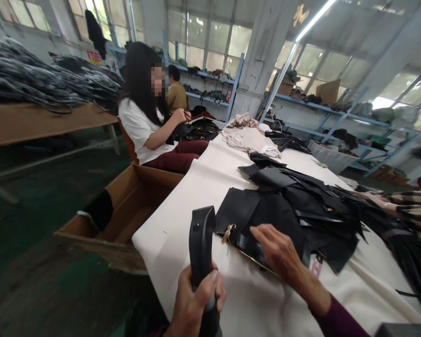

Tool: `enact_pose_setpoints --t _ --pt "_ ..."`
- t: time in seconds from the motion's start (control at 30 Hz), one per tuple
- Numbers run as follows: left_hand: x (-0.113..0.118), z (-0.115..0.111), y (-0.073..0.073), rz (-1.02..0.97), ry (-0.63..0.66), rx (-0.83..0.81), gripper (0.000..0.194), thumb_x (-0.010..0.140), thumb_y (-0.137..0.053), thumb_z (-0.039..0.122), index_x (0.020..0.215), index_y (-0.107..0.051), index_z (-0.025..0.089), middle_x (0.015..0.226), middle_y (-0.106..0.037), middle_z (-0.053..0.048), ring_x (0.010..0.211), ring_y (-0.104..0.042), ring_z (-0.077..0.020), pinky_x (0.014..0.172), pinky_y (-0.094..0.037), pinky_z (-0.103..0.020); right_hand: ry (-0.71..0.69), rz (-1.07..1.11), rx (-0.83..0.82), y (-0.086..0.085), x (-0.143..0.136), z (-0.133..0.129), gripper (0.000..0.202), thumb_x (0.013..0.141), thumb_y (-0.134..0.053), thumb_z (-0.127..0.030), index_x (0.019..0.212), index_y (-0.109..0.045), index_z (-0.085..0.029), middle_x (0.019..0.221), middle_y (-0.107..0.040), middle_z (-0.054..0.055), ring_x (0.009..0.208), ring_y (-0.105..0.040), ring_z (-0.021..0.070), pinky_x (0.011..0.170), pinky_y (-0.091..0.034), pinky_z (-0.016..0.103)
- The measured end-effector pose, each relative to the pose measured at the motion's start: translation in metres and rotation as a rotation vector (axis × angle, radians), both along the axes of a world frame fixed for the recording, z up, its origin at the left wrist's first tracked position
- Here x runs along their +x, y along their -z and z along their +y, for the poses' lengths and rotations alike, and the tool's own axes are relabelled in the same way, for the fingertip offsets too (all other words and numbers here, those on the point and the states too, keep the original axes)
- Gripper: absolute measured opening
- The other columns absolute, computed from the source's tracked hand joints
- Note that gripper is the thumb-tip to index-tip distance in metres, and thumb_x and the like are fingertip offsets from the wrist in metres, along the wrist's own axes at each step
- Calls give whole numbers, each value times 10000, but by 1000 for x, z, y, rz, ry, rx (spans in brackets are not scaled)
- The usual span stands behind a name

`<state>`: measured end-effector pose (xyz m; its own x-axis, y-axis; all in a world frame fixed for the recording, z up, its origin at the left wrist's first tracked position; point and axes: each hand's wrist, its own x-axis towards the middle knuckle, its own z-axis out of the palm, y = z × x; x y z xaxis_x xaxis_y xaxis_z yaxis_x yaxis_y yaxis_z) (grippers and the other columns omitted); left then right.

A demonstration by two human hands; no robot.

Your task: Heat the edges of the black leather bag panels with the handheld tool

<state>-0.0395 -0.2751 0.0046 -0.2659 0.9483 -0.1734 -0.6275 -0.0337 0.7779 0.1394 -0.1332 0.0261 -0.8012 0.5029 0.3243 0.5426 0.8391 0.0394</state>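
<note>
My left hand [196,297] is wrapped around a black strap-like piece [201,243], held upright at the near edge of the table. Its top is bent over, and its lower end is partly hidden by my fingers. Over a black leather panel [273,215] with a gold zipper lies my right hand [279,250], fingers stretched forward and slightly bent, gripping nothing that I can see. A gold zipper pull [228,231] hangs at the panel's left corner. More black leather pieces [323,206] are heaped just behind.
Beige cloth covers the table [182,201]. Beige pieces [249,138] are stacked farther back. An open cardboard box [133,206] stands left, before a seated person [145,121]. Another person's plaid sleeve [414,206] reaches in at right, near black straps [403,252].
</note>
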Motion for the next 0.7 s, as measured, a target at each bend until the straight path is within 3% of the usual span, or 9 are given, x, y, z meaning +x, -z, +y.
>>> enact_pose_setpoints --t 0.07,0.17,0.27,0.37,0.47,0.57,0.7 --pt "1 4 2 -8 9 -23 332 737 -685 445 775 -555 141 499 -500 57 366 -468 -74 376 -301 -188 66 -49 10 -6 8 34 428 872 -386 -9 1230 -563 -163 1147 -613 132 1099 -548 240 903 -487 375" --pt "1 10 7 -15 20 -39 317 747 -678 430 787 -554 141 500 -506 57 361 -478 -75 376 -299 -186 36 -147 -39 8 7 77 448 864 -461 -63 1274 -546 -224 1311 -549 117 1237 -470 254 983 -428 437" --pt "0 17 13 0 21 -58 314 748 -679 428 786 -557 141 504 -513 54 364 -483 -75 375 -296 -181 -55 -187 -84 30 -6 102 325 899 -462 -129 1159 -621 -245 1289 -583 85 1273 -441 250 1011 -377 472" --pt "-1 21 17 5 34 -75 322 741 -683 437 782 -558 144 495 -510 55 352 -480 -79 373 -309 -189 -96 -203 -97 38 -18 113 275 889 -433 -88 999 -656 -205 1129 -672 67 1181 -521 224 1035 -344 447" --pt "-1 23 17 -13 30 -75 316 739 -691 433 788 -561 150 496 -512 57 357 -483 -81 381 -316 -191 -99 -213 -83 24 -25 113 285 831 -408 -8 928 -619 -174 981 -678 64 990 -589 191 987 -374 368" --pt "-2 21 12 -16 2 -84 326 726 -707 443 784 -569 152 500 -515 54 368 -483 -76 390 -305 -185 -67 -207 -29 1 -29 108 258 802 -395 21 844 -565 -170 876 -627 62 826 -564 180 819 -411 291" --pt "-4 17 6 -12 -9 -95 383 680 -733 492 748 -567 153 481 -502 55 355 -469 -74 386 -293 -189 64 -163 56 -21 -31 102 237 835 -378 6 784 -524 -174 741 -578 44 633 -506 163 595 -321 276"
